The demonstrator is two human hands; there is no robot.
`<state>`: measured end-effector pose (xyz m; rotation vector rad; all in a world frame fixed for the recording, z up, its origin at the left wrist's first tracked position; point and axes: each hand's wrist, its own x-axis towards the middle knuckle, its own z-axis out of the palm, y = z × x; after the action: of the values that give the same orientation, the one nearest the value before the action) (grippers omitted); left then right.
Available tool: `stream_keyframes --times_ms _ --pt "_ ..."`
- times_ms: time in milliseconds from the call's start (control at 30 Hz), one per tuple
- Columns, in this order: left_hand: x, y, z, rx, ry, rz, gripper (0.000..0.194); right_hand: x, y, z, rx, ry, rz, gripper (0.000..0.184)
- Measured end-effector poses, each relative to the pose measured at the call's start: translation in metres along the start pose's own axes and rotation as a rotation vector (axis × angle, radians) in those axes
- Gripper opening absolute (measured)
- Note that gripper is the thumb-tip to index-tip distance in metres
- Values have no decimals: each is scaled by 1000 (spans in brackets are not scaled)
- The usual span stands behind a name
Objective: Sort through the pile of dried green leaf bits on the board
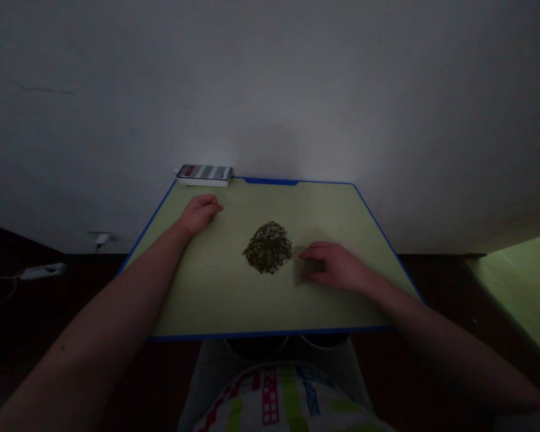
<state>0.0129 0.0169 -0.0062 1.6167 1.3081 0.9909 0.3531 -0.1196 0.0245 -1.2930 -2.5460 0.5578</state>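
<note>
A loose pile of small dark greenish-brown grains or seeds (268, 248), with paler bits among them, lies near the middle of the pale yellow-green tabletop (225, 300). Just right of the pile, my right hand (337, 266) grips a thin see-through card-like piece (297, 277) between thumb and fingers. Its left edge is upright beside the pile, almost touching it; its exact shape is hard to make out in the dim light. My left hand (200, 213) rests on the tabletop to the upper left of the pile, curled into a loose fist, and nothing shows in it.
At the table's far left corner a phone (206, 172) lies on a white box (204, 182). Blue edging rims the table, and a wall (270, 90) stands right behind it. A power strip (42, 271) with a cable lies at the left. My lap is under the near edge.
</note>
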Motion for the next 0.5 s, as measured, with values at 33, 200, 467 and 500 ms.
stream_keyframes --times_ms 33,200,467,500 --pt "0 1 0 -1 3 -3 25 0 1 -1 -1 -3 3 40" --pt "-1 1 0 9 12 -5 25 -4 9 -7 -2 -10 19 37" --pt "2 -6 -1 -1 6 0 25 -22 26 -19 -23 -3 95 35" --pt "2 -6 -1 1 5 2 25 -25 28 -20 -25 1 104 35"
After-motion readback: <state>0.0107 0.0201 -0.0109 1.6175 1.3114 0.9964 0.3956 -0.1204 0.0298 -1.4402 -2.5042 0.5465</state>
